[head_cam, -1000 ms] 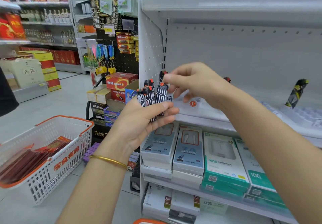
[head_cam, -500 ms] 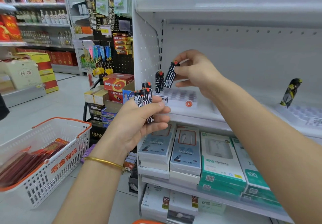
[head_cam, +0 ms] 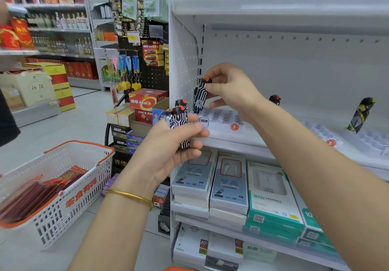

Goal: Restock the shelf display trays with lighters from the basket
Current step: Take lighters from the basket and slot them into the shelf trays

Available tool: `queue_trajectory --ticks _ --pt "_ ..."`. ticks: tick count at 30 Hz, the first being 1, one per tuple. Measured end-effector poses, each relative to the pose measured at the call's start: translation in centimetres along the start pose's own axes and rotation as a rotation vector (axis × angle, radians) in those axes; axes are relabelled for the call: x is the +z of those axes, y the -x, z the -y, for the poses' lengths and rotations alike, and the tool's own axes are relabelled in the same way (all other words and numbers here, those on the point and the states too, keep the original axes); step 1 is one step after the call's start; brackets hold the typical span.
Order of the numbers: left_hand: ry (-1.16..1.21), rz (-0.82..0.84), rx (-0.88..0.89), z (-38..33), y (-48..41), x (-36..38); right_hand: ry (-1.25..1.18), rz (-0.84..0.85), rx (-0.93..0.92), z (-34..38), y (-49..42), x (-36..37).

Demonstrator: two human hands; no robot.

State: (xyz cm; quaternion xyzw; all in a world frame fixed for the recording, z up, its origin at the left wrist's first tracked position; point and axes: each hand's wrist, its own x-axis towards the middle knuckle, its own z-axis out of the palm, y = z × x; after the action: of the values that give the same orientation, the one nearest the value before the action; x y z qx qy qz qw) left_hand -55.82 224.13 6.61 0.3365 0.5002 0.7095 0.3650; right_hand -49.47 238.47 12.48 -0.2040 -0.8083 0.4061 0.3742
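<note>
My left hand [head_cam: 168,150] grips a small bunch of black-and-white lighters [head_cam: 179,117] with orange tops, held upright in front of the shelf edge. My right hand [head_cam: 229,87] pinches one such lighter [head_cam: 201,95] by its top, its lower end just over the back left corner of the white display tray [head_cam: 223,121]. Another lighter stands right behind it, mostly hidden. A lone lighter [head_cam: 274,99] stands further right, partly behind my wrist. A second tray [head_cam: 370,142] at the right holds a tilted yellow-black lighter [head_cam: 361,114].
A white and orange basket [head_cam: 69,195] with red packets sits on the floor at the left. Boxed cables and chargers [head_cam: 229,186] fill the shelf below the trays. A pegboard rack with batteries and keychains [head_cam: 145,64] stands left of the shelf unit.
My right hand drew one lighter from the bunch in my left hand, lifted it, and now lowers it onto the tray's back left corner. The left hand stayed nearly still.
</note>
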Motion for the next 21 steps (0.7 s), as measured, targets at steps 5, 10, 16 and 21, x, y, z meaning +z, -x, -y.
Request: queue_trajectory --ticks 5,10,16,21 --pt "0.028 -0.026 0.051 0.0 -0.1 0.3 -0.007 -0.069 -0.026 0.6 0.9 -0.6" --pt "0.023 -0.052 0.122 0.1 -0.2 1.1 -0.166 0.044 0.039 1.3 2.5 -0.7" --pt "-0.008 -0.057 0.133 0.5 -0.3 1.3 -0.266 0.12 0.101 0.9 3.3 -0.4" --pt "-0.011 -0.043 0.097 0.3 -0.3 1.0 -0.377 0.22 0.098 0.4 3.0 -1.0"
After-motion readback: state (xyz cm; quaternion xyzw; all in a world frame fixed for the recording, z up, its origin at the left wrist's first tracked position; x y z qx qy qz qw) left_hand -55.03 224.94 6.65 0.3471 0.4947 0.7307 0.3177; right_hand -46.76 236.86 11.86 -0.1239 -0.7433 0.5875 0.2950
